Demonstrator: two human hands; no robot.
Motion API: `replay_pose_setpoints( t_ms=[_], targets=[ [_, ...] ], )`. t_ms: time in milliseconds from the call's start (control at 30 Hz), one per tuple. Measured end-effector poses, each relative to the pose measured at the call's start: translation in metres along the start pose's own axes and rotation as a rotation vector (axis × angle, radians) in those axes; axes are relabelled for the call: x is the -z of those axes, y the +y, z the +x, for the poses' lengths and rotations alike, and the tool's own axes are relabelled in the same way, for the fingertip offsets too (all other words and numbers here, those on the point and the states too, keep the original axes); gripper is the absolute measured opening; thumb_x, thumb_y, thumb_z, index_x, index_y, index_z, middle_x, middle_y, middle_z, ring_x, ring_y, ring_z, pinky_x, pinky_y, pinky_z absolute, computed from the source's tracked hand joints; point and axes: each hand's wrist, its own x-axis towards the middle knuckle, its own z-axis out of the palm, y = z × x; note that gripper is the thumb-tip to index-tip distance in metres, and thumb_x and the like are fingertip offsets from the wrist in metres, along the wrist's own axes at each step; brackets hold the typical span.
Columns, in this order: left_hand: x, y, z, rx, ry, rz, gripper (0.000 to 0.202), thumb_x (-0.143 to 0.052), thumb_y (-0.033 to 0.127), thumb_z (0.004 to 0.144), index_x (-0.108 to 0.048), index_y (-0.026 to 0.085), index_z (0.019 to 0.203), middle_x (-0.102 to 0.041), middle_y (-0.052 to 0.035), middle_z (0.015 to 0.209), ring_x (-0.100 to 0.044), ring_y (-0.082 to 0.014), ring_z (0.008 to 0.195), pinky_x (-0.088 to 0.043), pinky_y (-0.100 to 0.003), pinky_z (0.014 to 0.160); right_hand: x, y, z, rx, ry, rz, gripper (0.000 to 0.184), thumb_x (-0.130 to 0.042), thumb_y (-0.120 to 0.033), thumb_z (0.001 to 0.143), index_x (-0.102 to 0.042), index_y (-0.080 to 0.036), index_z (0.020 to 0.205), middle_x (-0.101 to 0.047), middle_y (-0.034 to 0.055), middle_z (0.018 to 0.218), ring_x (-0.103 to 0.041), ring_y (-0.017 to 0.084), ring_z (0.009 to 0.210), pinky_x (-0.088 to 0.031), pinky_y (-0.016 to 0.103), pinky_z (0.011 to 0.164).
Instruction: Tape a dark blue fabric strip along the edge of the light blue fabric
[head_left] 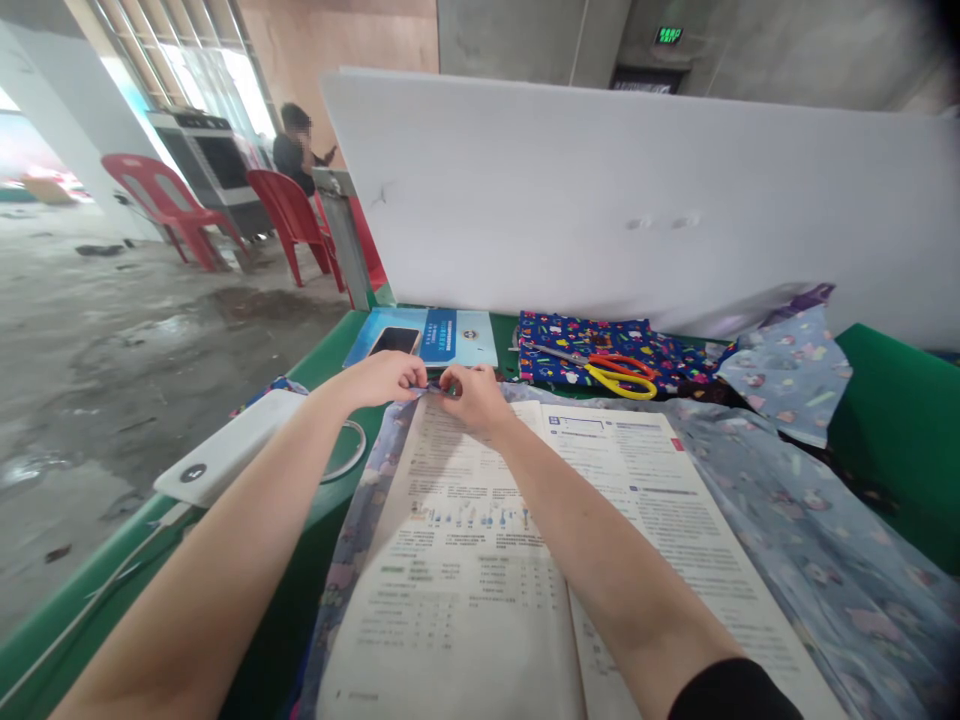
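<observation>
An open book [525, 540] lies on pale blue printed fabric [810, 530] spread over the green table [892, 420]. My left hand [382, 380] and my right hand [472, 395] meet at the book's far left corner. Both pinch the fabric edge [433, 388] folded over that corner, fingers closed on it. A strip of the same fabric runs down along the book's left side [360, 520].
Orange and yellow scissors [619, 375] rest on dark blue printed cloth [600, 350]. A blue booklet with a phone [394, 341] on it lies behind my hands. A white power bank [232, 445] sits left. A white board [637, 190] stands behind. Red chairs [165, 205] and a person are far left.
</observation>
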Motion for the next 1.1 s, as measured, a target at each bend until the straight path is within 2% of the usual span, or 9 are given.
replay_pose_setpoints(
  t_ms=[100,200,467,600,700,800,900,1033,1100],
  targets=[
    [0.000,0.000,0.000,-0.013,-0.002,-0.010,0.019,-0.057,0.024,0.070,-0.061,0.020,0.088,-0.069,-0.0015,0.082,-0.063,-0.0158,0.073,-0.045,-0.024,0.065,0.000,-0.003,0.000,0.038,0.009,0.005,0.018,-0.060,-0.038,0.087,-0.062,-0.022,0.094,-0.069,-0.0014,0.081,-0.058,0.013,0.073,-0.029,0.034,0.094],
    [0.000,0.001,0.000,-0.026,-0.004,-0.019,0.018,-0.058,0.027,0.071,-0.061,0.021,0.088,-0.069,-0.0008,0.082,-0.064,-0.0160,0.073,-0.045,-0.025,0.065,-0.001,-0.006,0.001,0.064,-0.004,-0.016,0.021,-0.049,-0.034,0.095,-0.065,-0.023,0.103,-0.070,-0.0013,0.080,-0.058,0.013,0.073,-0.029,0.033,0.092],
    [0.001,0.006,0.000,-0.027,-0.003,0.008,0.016,-0.061,0.032,0.072,-0.061,0.022,0.084,-0.069,-0.0012,0.081,-0.065,-0.0177,0.075,-0.047,-0.026,0.065,-0.003,-0.004,0.008,0.013,-0.069,-0.087,0.024,-0.049,-0.024,0.096,-0.070,-0.019,0.084,-0.073,0.0014,0.088,-0.060,0.014,0.078,-0.030,0.030,0.085],
    [0.002,0.008,-0.001,-0.024,0.005,-0.003,0.015,-0.062,0.031,0.071,-0.060,0.021,0.083,-0.069,-0.0020,0.081,-0.065,-0.0178,0.075,-0.048,-0.026,0.066,-0.005,0.001,0.010,-0.052,-0.045,-0.176,0.025,-0.047,-0.025,0.096,-0.069,-0.019,0.086,-0.074,0.0034,0.092,-0.061,0.015,0.081,-0.031,0.030,0.087],
    [0.003,0.006,-0.001,-0.025,-0.007,0.001,0.020,-0.061,0.030,0.072,-0.061,0.021,0.089,-0.070,-0.0026,0.085,-0.065,-0.0179,0.078,-0.049,-0.026,0.067,-0.004,0.002,0.010,-0.145,-0.004,-0.249,0.028,-0.044,-0.029,0.097,-0.068,-0.019,0.087,-0.073,0.0042,0.086,-0.062,0.016,0.080,-0.030,0.033,0.089],
    [0.003,0.004,0.000,-0.031,-0.024,0.019,0.030,-0.059,0.029,0.073,-0.063,0.020,0.101,-0.070,-0.0033,0.090,-0.065,-0.0174,0.079,-0.048,-0.026,0.067,0.001,0.002,0.009,-0.310,0.079,-0.287,0.030,-0.041,-0.030,0.098,-0.068,-0.020,0.089,-0.072,0.0049,0.081,-0.063,0.018,0.080,-0.030,0.036,0.092],
    [0.003,0.003,0.001,-0.036,-0.028,0.052,0.040,-0.056,0.029,0.075,-0.063,0.018,0.114,-0.070,-0.0044,0.094,-0.065,-0.0167,0.079,-0.047,-0.025,0.068,0.009,0.006,0.010,-0.483,0.225,-0.251,0.029,-0.039,-0.028,0.097,-0.066,-0.019,0.089,-0.072,0.0061,0.082,-0.064,0.020,0.086,-0.029,0.039,0.097],
    [0.001,0.002,0.002,-0.030,-0.041,0.087,0.045,-0.053,0.029,0.077,-0.064,0.018,0.119,-0.070,-0.0054,0.094,-0.064,-0.0174,0.077,-0.045,-0.025,0.065,0.021,0.019,0.012,-0.627,0.428,0.037,0.034,-0.030,-0.031,0.099,-0.061,-0.018,0.104,-0.073,0.0083,0.086,-0.066,0.021,0.090,-0.038,0.036,0.092],
    [0.000,0.000,0.003,-0.025,-0.031,0.103,0.045,-0.052,0.028,0.077,-0.064,0.017,0.120,-0.070,-0.0064,0.096,-0.064,-0.0185,0.079,-0.045,-0.026,0.066,0.026,0.028,0.013,-0.670,0.576,0.181,0.043,-0.022,-0.033,0.099,-0.055,-0.015,0.118,-0.072,0.0136,0.101,-0.066,0.023,0.098,-0.042,0.035,0.089]
  ],
)
